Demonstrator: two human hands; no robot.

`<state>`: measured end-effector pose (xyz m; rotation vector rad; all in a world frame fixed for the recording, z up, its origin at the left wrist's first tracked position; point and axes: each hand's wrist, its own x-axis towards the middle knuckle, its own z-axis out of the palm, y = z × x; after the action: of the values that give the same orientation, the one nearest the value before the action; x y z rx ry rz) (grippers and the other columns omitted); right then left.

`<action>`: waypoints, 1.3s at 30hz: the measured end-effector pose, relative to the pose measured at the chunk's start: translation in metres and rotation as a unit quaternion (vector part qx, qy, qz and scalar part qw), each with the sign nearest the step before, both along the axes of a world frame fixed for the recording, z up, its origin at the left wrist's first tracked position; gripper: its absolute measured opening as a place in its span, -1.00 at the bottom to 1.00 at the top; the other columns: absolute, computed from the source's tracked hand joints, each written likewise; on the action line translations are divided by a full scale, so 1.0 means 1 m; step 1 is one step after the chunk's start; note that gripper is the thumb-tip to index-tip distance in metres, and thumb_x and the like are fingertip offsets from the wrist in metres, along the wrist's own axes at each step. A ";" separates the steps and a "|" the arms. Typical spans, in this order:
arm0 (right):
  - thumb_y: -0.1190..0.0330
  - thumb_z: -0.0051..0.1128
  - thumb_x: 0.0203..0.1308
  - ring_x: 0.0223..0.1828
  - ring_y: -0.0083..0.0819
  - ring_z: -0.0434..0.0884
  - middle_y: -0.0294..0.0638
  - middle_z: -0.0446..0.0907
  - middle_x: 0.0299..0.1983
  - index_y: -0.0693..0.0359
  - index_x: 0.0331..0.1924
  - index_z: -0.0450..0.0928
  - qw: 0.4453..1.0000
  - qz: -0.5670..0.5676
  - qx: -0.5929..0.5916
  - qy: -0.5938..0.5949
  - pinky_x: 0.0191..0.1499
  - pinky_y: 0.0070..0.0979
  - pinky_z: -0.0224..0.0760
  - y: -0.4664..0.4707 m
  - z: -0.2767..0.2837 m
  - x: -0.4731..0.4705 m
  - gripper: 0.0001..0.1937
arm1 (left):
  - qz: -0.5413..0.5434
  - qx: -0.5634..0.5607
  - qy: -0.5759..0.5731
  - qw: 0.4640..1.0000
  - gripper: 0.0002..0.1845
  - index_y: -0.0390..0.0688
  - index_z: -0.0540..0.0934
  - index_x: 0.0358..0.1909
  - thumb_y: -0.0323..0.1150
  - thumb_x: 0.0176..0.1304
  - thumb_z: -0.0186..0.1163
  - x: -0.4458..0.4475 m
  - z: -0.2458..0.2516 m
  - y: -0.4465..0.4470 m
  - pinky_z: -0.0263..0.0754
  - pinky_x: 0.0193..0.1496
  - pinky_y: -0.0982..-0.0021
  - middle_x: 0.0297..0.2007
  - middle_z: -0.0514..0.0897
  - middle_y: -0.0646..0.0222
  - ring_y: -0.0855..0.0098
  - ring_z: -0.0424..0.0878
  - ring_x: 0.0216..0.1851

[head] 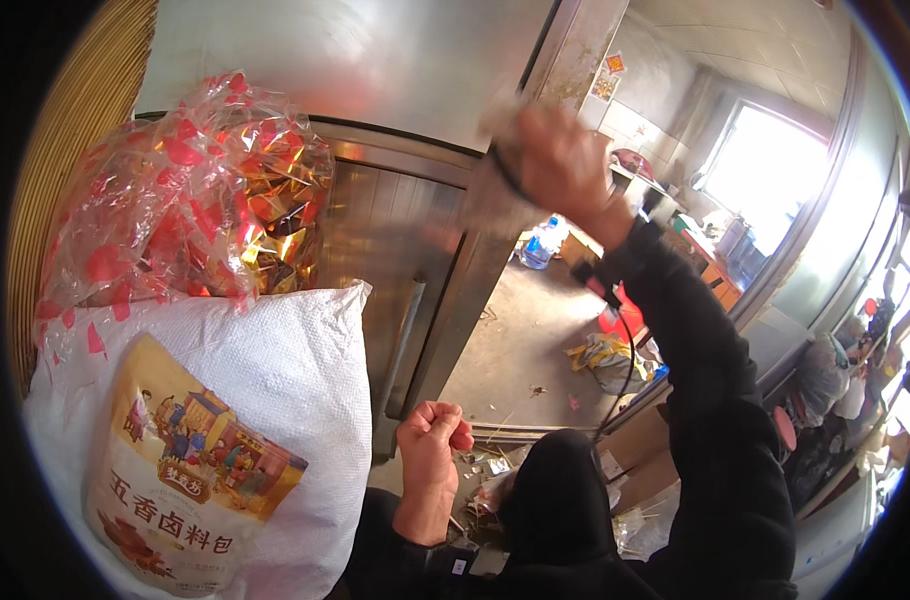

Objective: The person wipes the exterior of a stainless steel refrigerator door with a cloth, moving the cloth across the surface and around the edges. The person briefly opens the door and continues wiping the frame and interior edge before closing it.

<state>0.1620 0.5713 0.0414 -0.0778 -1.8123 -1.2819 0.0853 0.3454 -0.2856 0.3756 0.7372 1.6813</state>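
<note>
My left hand [431, 454] is low in the middle, its fingers curled closed with nothing visible in them. My right hand [563, 161] is raised at the upper centre, in front of the metal door frame, and blurred by motion. A pale, smeared shape with a dark curved edge lies beside its fingers; what it is, and whether the hand grips it, cannot be made out. To the left stands a full white woven sack [305, 375]. On it lies a printed spice packet [199, 480]. Behind the sack is a clear plastic bag with red spots [177, 187], with shiny gold and orange wrappers [282, 217] inside.
A metal door with a bar handle [406, 345] stands behind the sack. Through the doorway are a blue-tinted water bottle [541, 244], a yellow and grey plastic bag [605, 364] and a window [770, 172]. Scraps and cardboard [642, 480] lie near my legs. Stacked ridged sheets [87, 165] rise at left.
</note>
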 end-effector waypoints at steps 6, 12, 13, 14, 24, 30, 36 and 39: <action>0.37 0.41 0.09 -0.33 -0.16 0.69 -0.22 0.52 -0.37 -0.02 -0.09 0.67 0.989 -0.129 -0.025 -0.073 -0.36 -0.16 0.59 0.012 0.017 -0.003 -0.72 | -0.012 0.002 -0.027 1.000 -0.92 -0.20 0.72 -0.21 -0.49 0.54 0.37 -0.001 -0.002 -0.003 0.60 -0.40 0.44 -0.41 0.77 0.32 0.50 0.66 -0.52; 0.28 0.30 0.25 -0.47 -0.14 0.70 -0.27 0.62 -0.48 -0.27 0.08 0.83 0.983 -0.147 0.099 0.053 -0.49 -0.08 0.55 0.025 0.159 -0.029 -0.67 | -0.007 0.009 -0.048 0.999 -0.93 -0.20 0.71 -0.20 -0.50 0.54 0.34 -0.007 -0.001 0.003 0.61 -0.41 0.43 -0.40 0.77 0.31 0.48 0.67 -0.52; 0.30 0.31 0.25 -0.46 -0.12 0.71 -0.24 0.63 -0.48 -0.23 0.06 0.82 0.977 -0.167 0.110 0.071 -0.47 -0.06 0.57 0.025 0.155 -0.031 -0.69 | -0.005 0.007 -0.056 0.998 -0.92 -0.20 0.71 -0.21 -0.51 0.53 0.36 -0.009 0.001 0.002 0.60 -0.41 0.44 -0.40 0.77 0.31 0.49 0.67 -0.53; 0.29 0.32 0.27 -0.39 -0.16 0.75 -0.24 0.68 -0.37 -0.22 0.11 0.81 0.985 -0.144 0.087 0.040 -0.40 -0.09 0.62 0.022 0.137 -0.031 -0.66 | 0.000 -0.002 -0.063 0.998 -0.92 -0.19 0.71 -0.22 -0.52 0.52 0.39 -0.011 0.002 0.000 0.59 -0.41 0.46 -0.41 0.78 0.31 0.51 0.66 -0.53; 0.19 0.23 0.45 -0.30 0.00 0.79 -0.16 0.73 -0.33 -0.37 0.25 0.72 0.958 -0.245 -0.127 -0.082 -0.32 0.03 0.63 -0.003 0.065 -0.015 -0.65 | 0.002 0.002 -0.078 0.997 -0.94 -0.15 0.68 -0.17 -0.50 0.54 0.37 -0.022 0.002 -0.013 0.61 -0.34 0.46 -0.37 0.76 0.35 0.51 0.65 -0.48; 0.35 0.20 0.39 -0.46 -0.11 0.72 -0.24 0.63 -0.48 -0.37 0.19 0.80 0.989 -0.145 -0.028 0.013 -0.47 -0.06 0.56 0.001 0.073 -0.033 -0.60 | 0.009 0.008 -0.074 0.997 -0.93 -0.18 0.71 -0.17 -0.52 0.56 0.30 -0.020 0.001 -0.009 0.64 -0.41 0.41 -0.36 0.77 0.31 0.48 0.68 -0.52; 0.24 0.33 0.29 -0.34 -0.02 0.80 -0.15 0.70 -0.36 -0.13 -0.06 0.68 0.954 -0.260 -0.117 -0.090 -0.37 0.04 0.65 -0.011 0.026 -0.023 -0.83 | 0.004 0.014 -0.070 0.997 -0.94 -0.14 0.69 -0.16 -0.47 0.55 0.39 -0.023 -0.003 -0.013 0.58 -0.36 0.48 -0.36 0.76 0.35 0.51 0.66 -0.46; 0.26 0.28 0.35 -0.33 -0.11 0.78 -0.23 0.67 -0.41 -0.21 0.04 0.79 0.978 -0.204 -0.027 0.021 -0.34 -0.04 0.65 -0.001 0.099 -0.027 -0.76 | 0.021 0.011 -0.061 0.998 -0.93 -0.17 0.71 -0.18 -0.48 0.57 0.34 -0.020 -0.001 -0.010 0.60 -0.43 0.43 -0.39 0.77 0.33 0.48 0.66 -0.53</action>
<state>0.1355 0.5700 0.1401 -0.5260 -1.8545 -1.4973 0.0658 0.3351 -0.2870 0.2715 0.6400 1.7367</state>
